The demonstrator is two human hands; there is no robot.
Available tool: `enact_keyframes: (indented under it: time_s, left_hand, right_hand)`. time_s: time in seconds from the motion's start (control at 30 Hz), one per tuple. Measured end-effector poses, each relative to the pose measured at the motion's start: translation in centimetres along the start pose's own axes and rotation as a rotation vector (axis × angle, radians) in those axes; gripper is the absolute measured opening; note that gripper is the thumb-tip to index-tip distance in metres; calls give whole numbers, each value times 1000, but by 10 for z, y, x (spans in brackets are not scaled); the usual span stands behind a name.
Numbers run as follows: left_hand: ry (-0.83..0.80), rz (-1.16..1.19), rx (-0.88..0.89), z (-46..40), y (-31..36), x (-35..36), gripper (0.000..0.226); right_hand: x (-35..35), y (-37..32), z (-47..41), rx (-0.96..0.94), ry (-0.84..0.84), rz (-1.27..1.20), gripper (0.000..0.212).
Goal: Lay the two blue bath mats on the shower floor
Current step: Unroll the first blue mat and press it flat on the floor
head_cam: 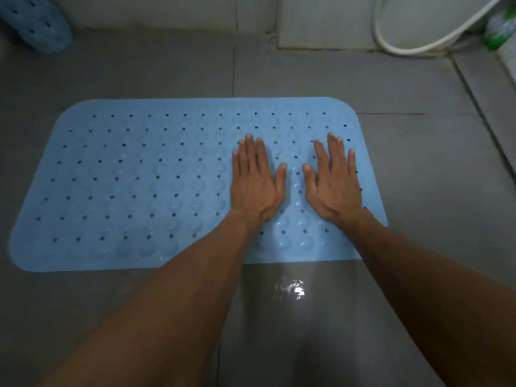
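Item 1, far left, top corner: a second pale blue perforated rubber bath mat, bunched or rolled and standing against the base of the wall, well apart from the flat one. It touches no hand. Judged status: not yet laid.

Item 2, left to centre: a light blue rectangular rubber bath mat with round drain holes and raised bubbles, spread flat on the grey tiled shower floor, long side across the room, corners rounded, no visible curl at the edges in sight. Judged status: laid, now being pressed down.

Item 3, centre: the left hand, palm down on the right-hand part of the flat mat, fingers straight and close together; the grip is wide and holds nothing, only presses.

Item 4, just right of it: the right hand, likewise flat on the mat near its right edge, fingers straight, grip wide, pressing and holding nothing. The two thumbs lie near each other, apart.

Item 5, near edge, below the hands: a small wet patch shining on the floor.

Item 6, far right, top: a white shower hose looping by the wall, and a green-and-white bottle beside it.

Tally, as judged: one mat of two down; the left half of it may want pressing; the second mat remains to be fetched and spread.
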State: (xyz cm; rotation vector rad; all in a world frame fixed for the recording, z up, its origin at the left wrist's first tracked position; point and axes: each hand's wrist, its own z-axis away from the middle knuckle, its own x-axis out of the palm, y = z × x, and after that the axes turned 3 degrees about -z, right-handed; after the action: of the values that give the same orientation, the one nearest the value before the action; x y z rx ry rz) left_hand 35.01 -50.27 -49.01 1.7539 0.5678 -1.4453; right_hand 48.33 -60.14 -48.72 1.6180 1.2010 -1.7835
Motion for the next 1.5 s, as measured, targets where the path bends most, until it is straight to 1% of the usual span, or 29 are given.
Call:
enact_keyframes:
  time_s: [0.07, 0.17, 0.27, 0.43, 0.53, 0.63, 0.77, 0.97, 1.07, 1.23, 1.37, 1.5]
  left_hand:
    - [2, 25, -3, 3, 19, 9, 75]
    - [-3, -1, -60, 8, 25, 18, 74]
    - [12, 2, -113, 8, 27, 13, 73]
    - [-33, -33, -92, 9, 29, 10, 72]
    - [-62, -78, -70, 4, 30, 7, 73]
    - [-55, -128, -73, 1, 33, 1, 75]
    - [-77, -183, -22, -5, 32, 1, 74]
    - [-179, -135, -51, -4, 32, 2, 75]
    - [-169, -129, -47, 1, 30, 5, 74]
    - [-143, -107, -34, 2, 26, 11, 72]
    - [-136, -65, -31, 1, 24, 12, 70]
    - [-222, 29, 21, 6, 12, 1, 71]
  right_hand:
    - [2, 11, -1, -39, 19, -14, 65]
    - [2, 14, -2, -13, 5, -77, 62]
    - [-2, 12, -1, 3, 22, -75, 61]
    - [-4, 9, 4, 84, -11, -38, 63]
    - [-7, 8, 4, 89, -55, -20, 65]
    - [-10, 7, 2, 96, -55, -14, 65]
    - [-7, 9, -5, 81, -75, 40, 65]
    - [-9, 7, -3, 95, -88, 36, 65]
    - [-10, 6, 0, 89, -105, 54, 65]
    - [-5, 8, 3, 75, -80, 47, 64]
    - [-5, 9, 2, 80, -133, 47, 67]
    - [-16, 1, 9, 107, -241, 55, 69]
